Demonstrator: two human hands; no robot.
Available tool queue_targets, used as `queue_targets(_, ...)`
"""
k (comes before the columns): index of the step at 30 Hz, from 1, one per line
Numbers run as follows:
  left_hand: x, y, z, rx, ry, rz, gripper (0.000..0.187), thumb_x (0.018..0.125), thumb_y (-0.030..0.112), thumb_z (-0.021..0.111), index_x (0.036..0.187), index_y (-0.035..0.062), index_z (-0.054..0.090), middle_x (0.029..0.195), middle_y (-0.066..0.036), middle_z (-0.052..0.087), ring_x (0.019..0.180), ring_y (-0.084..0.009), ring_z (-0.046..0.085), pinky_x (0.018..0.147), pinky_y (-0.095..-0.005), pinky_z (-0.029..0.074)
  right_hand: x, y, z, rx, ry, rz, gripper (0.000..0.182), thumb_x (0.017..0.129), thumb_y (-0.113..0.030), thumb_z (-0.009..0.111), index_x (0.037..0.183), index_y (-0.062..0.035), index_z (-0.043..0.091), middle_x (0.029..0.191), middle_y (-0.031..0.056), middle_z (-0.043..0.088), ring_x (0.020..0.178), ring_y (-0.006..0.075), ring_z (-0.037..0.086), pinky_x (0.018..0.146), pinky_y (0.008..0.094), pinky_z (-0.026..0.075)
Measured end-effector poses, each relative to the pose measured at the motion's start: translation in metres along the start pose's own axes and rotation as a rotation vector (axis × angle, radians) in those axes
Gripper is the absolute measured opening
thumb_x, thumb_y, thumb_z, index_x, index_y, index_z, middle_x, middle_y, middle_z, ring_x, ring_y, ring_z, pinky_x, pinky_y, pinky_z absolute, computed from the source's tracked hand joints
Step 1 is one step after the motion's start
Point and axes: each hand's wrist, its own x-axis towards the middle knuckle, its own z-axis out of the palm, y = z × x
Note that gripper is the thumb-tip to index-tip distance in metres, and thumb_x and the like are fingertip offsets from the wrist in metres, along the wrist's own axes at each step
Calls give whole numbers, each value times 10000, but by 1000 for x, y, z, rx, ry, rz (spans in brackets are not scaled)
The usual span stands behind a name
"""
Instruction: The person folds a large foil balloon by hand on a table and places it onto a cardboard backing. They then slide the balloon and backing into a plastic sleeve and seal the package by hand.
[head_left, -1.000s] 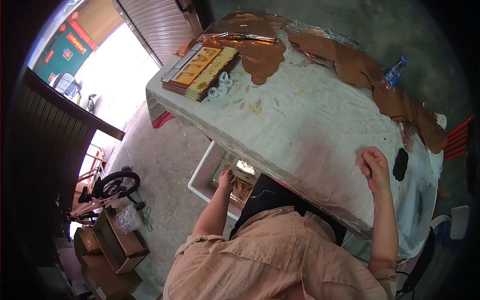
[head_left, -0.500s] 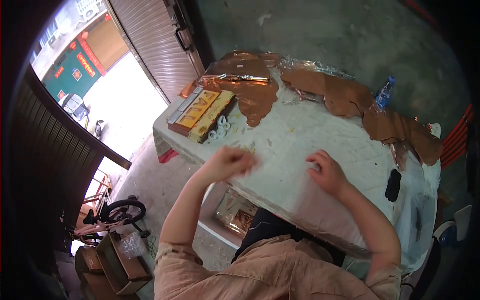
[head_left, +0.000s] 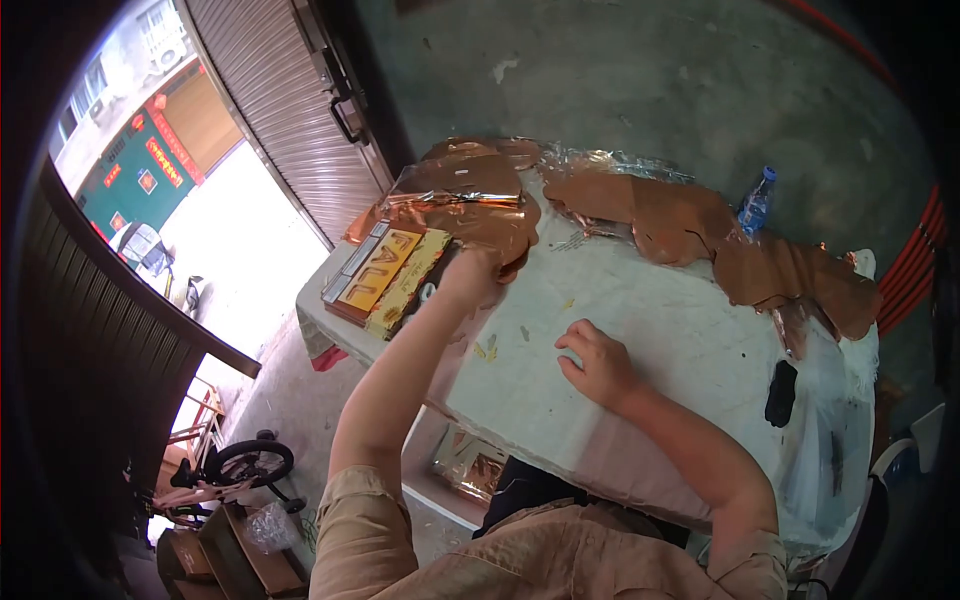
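Observation:
My left hand (head_left: pixel 474 276) reaches to the lower edge of a pile of copper-coloured foil pieces (head_left: pixel 480 225) at the table's back left. The edge of a brown foil piece (head_left: pixel 514 266) bends up beside my fingers, which are closed on it and partly hidden. Just left of that hand lies a flat package marked FALL (head_left: pixel 385 275), with a white ring (head_left: pixel 427 293) partly covered by my forearm. My right hand (head_left: pixel 597 366) hovers over or rests on the white cloth, empty, its fingers loosely bent and apart.
More brown foil pieces (head_left: pixel 680 215) run along the table's far edge, with a blue-capped bottle (head_left: pixel 756 204) among them. A black object (head_left: pixel 781 393) lies at the right. Small yellowish scraps (head_left: pixel 487 350) dot the cloth (head_left: pixel 660 330). Below the near edge stands a white bin (head_left: pixel 425 450).
My left hand has moved forward from the near left edge to the foil pile and bent a piece's edge. My right hand has shifted slightly left. The view has tilted a little.

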Motion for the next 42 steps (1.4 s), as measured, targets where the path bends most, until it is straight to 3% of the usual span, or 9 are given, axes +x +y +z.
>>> queue_targets(6,28,-35,-22,-239,95,-46,183,722,180,728,848,53,692,783,-158,681,762,-322,668,696,-435,521,6,5,-1,62,-33,47,149,784,-127,665,918,-78,619,971,43,582,646,227,593,652,349,496)
queue_targets(12,43,-37,-44,-557,-92,-153,243,689,97,799,678,43,563,643,-1,592,585,-92,553,545,-268,434,65,20,15,20,-5,58,316,822,-173,650,1120,-86,591,1161,55,565,732,215,608,722,356,502)
queue_targets(16,57,-38,-49,-376,198,-16,219,699,134,776,717,29,584,647,-89,606,610,-209,595,581,-335,468,113,23,55,-157,207,-173,440,852,-255,622,1263,-117,547,1336,72,500,891,234,597,813,370,497)
queue_targets(20,79,-24,-93,-284,595,30,208,749,223,714,802,38,635,749,-173,644,724,-359,637,644,-410,501,127,23,78,-349,-72,3,467,876,-349,562,1287,-127,553,1384,82,485,1001,267,561,861,381,488)
queue_targets(22,94,-24,-121,-162,697,44,198,790,209,700,837,28,634,738,-128,657,690,-257,653,645,-363,490,127,25,81,-378,-77,-4,463,878,-364,549,1273,-122,566,1366,80,503,997,269,563,852,380,491)
queue_targets(32,90,-10,-249,-311,1364,339,136,774,189,734,826,86,662,779,-84,663,708,-223,661,646,-331,507,127,23,78,-366,-83,2,477,868,-358,558,1269,-100,558,1355,88,507,1012,257,556,842,381,498)
queue_targets(34,59,21,-264,-380,1371,402,179,825,18,676,739,30,520,644,-5,484,634,-83,433,593,-242,361,125,25,81,-358,-77,-2,486,866,-362,559,1275,-100,551,1356,92,504,1015,262,554,847,387,497)
queue_targets(36,15,63,-260,-219,1215,256,125,810,58,663,787,6,551,688,-74,567,660,-145,536,630,-282,422,124,27,82,-357,32,-18,489,868,-360,561,1289,-111,539,1351,107,500,1033,269,556,864,385,491)
queue_targets(42,-69,106,-185,9,443,831,133,753,72,649,886,80,645,858,-32,651,757,-198,644,636,-305,496,126,118,102,262,127,149,478,916,-368,539,1293,-77,507,1192,184,576,1012,251,609,847,369,504)
